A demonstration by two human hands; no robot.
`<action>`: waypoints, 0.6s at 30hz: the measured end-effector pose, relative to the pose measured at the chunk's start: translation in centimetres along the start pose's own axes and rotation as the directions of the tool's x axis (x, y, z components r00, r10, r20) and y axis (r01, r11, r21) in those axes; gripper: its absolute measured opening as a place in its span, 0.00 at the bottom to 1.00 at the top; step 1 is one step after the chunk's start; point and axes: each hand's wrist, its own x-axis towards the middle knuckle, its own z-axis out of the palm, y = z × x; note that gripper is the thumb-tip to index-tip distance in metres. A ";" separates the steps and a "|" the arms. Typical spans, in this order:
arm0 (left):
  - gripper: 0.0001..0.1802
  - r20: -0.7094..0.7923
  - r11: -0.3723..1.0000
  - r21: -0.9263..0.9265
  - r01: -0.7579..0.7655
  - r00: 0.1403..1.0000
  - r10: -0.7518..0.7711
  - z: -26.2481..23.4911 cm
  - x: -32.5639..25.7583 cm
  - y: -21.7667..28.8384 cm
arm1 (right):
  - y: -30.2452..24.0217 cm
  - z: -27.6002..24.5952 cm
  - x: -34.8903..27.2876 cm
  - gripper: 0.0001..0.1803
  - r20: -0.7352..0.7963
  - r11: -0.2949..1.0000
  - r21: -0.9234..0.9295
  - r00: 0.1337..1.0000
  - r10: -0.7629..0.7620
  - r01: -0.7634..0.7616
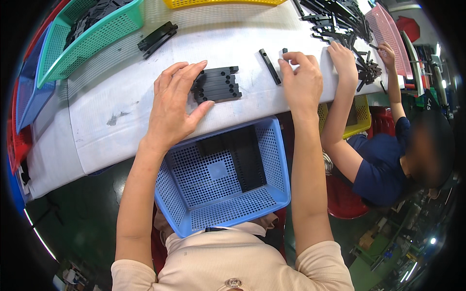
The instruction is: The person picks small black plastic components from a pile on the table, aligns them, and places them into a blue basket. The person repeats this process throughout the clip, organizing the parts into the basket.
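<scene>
A row of several black plastic bars [217,84] lies side by side on the white table [121,111]. My left hand [174,102] rests flat beside the row, fingertips touching its left ends, thumb under its near edge. My right hand [302,80] hovers to the right with fingers curled, pinching the end of a small black bar [284,51]. Another single black bar [269,66] lies slanted just left of that hand. A blue perforated basket [274,160] sits on my lap below the table edge, with black bars stacked in its far part.
A green basket [92,39] with black parts, a blue basket [31,99] and a yellow basket [218,4] stand at the left and far side. Two black bars [158,39] lie apart. At the right a person in a dark blue shirt [381,165] handles a pile of black bars [340,22] beside a pink basket [388,34].
</scene>
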 end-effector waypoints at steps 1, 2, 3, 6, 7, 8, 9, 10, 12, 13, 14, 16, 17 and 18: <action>0.39 -0.001 1.000 0.001 -0.002 1.000 0.002 0.0 0.0 0.0 | 0.3 0.0 0.0 0.11 0.020 0.999 0.014 0.999 0.034 -0.034; 0.39 -0.002 1.000 0.002 -0.004 1.000 0.004 0.1 0.1 0.0 | 0.6 0.1 0.1 0.11 0.041 0.997 0.027 0.997 0.067 -0.068; 0.39 -0.002 1.000 0.002 -0.008 1.000 0.008 0.1 0.0 0.0 | 0.8 0.2 0.2 0.11 0.062 0.994 0.039 0.993 0.102 -0.104; 0.39 -0.003 1.000 0.005 0.002 1.000 -0.002 0.0 0.0 0.0 | 0.9 0.4 0.6 0.13 0.105 0.983 0.136 0.988 0.110 -0.124; 0.39 -0.003 1.000 0.000 -0.001 1.000 0.001 0.0 0.0 0.0 | 1.0 0.4 0.7 0.13 0.117 0.978 0.171 0.988 0.102 -0.122; 0.39 -0.002 1.000 -0.005 -0.004 1.000 0.004 0.0 0.0 -0.1 | 1.1 0.4 0.8 0.14 0.130 0.971 0.206 0.987 0.094 -0.119; 0.39 -0.001 1.000 -0.008 -0.005 1.000 0.005 0.1 0.0 -0.2 | 1.0 0.4 0.8 0.14 0.144 0.963 0.242 0.986 0.084 -0.118; 0.40 -0.005 1.000 -0.006 -0.008 1.000 0.008 0.1 0.0 -0.2 | 0.8 0.4 0.8 0.14 0.160 0.963 0.244 0.984 0.078 -0.116; 0.42 -0.012 1.000 -0.001 -0.016 1.000 0.016 0.2 -0.1 -0.2 | 0.1 0.1 0.4 0.15 0.193 0.962 0.249 0.979 0.066 -0.113; 0.42 -0.016 1.000 0.003 -0.018 1.000 0.018 0.2 -0.1 -0.3 | -0.2 0.1 0.0 0.14 0.177 0.975 0.218 0.984 0.012 -0.051; 0.42 -0.020 1.000 0.007 -0.020 1.000 0.021 0.2 -0.2 -0.3 | -0.4 0.1 -0.4 0.14 0.163 0.982 0.187 0.986 -0.043 0.012; 0.42 -0.023 1.000 0.000 -0.017 1.000 0.017 0.2 -0.2 -0.4 | -0.7 0.5 -0.5 0.13 0.159 0.980 0.178 0.980 -0.121 0.092; 0.43 -0.024 1.000 -0.007 -0.010 1.000 0.010 0.2 -0.2 -0.3 | -0.7 1.0 -0.2 0.13 0.167 0.973 0.204 0.975 -0.146 0.111; 0.43 -0.025 1.000 -0.013 -0.007 1.000 0.007 0.1 0.0 -0.1 | -0.9 1.4 0.2 0.13 0.170 0.964 0.232 0.971 -0.170 0.129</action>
